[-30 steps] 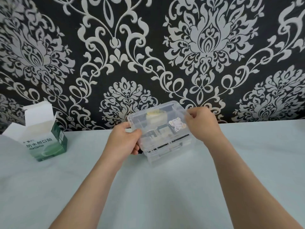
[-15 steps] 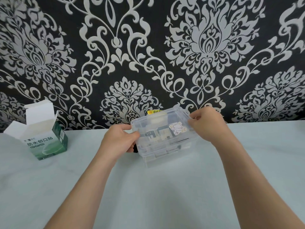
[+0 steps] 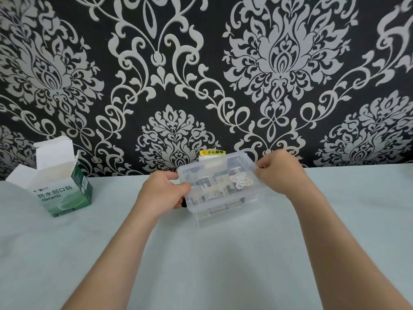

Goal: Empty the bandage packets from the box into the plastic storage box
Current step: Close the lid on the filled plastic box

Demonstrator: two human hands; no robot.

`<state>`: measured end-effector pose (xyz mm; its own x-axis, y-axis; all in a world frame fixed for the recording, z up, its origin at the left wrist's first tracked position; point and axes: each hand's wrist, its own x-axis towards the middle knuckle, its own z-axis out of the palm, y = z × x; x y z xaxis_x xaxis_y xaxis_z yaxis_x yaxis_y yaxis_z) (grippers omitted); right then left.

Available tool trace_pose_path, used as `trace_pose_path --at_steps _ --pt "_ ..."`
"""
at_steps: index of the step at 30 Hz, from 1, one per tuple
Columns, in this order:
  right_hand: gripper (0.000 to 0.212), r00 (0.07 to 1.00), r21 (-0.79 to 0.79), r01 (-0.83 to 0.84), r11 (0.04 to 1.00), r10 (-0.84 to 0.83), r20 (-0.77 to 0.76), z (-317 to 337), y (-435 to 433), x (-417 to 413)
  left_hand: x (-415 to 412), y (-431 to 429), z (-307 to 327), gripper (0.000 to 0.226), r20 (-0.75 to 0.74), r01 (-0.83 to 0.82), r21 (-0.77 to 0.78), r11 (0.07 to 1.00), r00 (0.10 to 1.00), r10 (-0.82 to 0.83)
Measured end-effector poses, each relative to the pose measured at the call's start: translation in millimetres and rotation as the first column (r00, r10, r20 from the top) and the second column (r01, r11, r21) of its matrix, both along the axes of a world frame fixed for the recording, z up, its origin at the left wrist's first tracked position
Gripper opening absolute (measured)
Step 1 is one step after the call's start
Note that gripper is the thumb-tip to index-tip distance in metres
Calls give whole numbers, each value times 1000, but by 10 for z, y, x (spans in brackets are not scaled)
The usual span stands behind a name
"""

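At the far left, near the worktop's [image 3: 201,265] back edge, the green and white bandage box [image 3: 63,193] stands upright with its white top flaps open, and what is inside it is not visible. It is just in front of the black and silver patterned wall [image 3: 201,63]. A wide stretch of pale worktop separates this box from the left hand [image 3: 164,191], so the 2 are well apart. The left hand holds the left end of the clear plastic storage box [image 3: 223,211], its grip closed on it with the thumb lying along the lid's [image 3: 207,173] left edge and the fingers curled round the end below. The storage box sits at the middle of the view, close to the wall, with its lid down and its top tilted toward the camera. Whether its base touches the worktop cannot be told. Dark and pale shapes show through the clear plastic, too blurred to name. A pale cartoon sticker [image 3: 240,180] sits on the lid toward its right side. Behind the box's far edge, a small yellow label [image 3: 212,152] shows on the wall. The right hand [image 3: 279,173] grips the box's far right corner, fingers curled over the lid's rim. To the right of that hand, and in front between the 2 forearms, the pale worktop runs on to the frame's edges.
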<state>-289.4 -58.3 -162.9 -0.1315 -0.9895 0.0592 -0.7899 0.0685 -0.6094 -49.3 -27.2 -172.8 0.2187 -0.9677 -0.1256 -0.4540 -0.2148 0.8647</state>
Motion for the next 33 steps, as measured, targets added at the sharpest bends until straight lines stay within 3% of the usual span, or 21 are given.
trace_pose_path --at_steps 3,5,9,11,13,15,19,22,24,27,30,33 --pt "19 996 9 33 999 -34 80 -43 -43 -35 -30 18 19 20 -25 -19 14 1000 999 19" --pt "16 975 32 55 998 -60 212 -33 -43 -58 -29 28 35 16 -60 -23 24 999 998 24" --pt "16 842 252 -14 968 -124 524 -47 -12 -113 27 -1 -1 45 -76 -85 65 994 993 90" --pt "12 744 333 -80 940 -166 647 -55 11 -129 25 17 -18 54 -179 -82 135 987 978 106" --pt "7 676 313 -83 946 -178 715 -47 24 -129 -1 37 -15 42 -316 -11 201 980 946 75" --pt "6 671 264 -38 964 -171 721 -18 44 -109 -28 41 -11 24 -335 22 183 983 941 41" --pt "28 814 160 74 984 -152 560 -31 22 -49 -88 30 14 20 -220 -24 80 997 975 41" --pt "19 955 69 69 995 -86 285 -10 31 19 -112 31 3 21 -89 -1 21 1000 996 3" --pt "36 993 39 43 998 -47 108 -6 28 55 -114 20 -18 14 -12 5 -13 1000 1000 -5" --pt "38 983 -31 37 999 -42 -177 18 68 133 -156 4 -36 20 253 20 -28 999 967 -13" --pt "35 926 -85 4 996 -36 -376 48 129 250 -224 1 -29 27 596 62 -78 995 803 -4" --pt "24 852 -121 -66 990 -7 -524 84 174 316 -252 5 4 37 746 131 -111 985 665 -4"
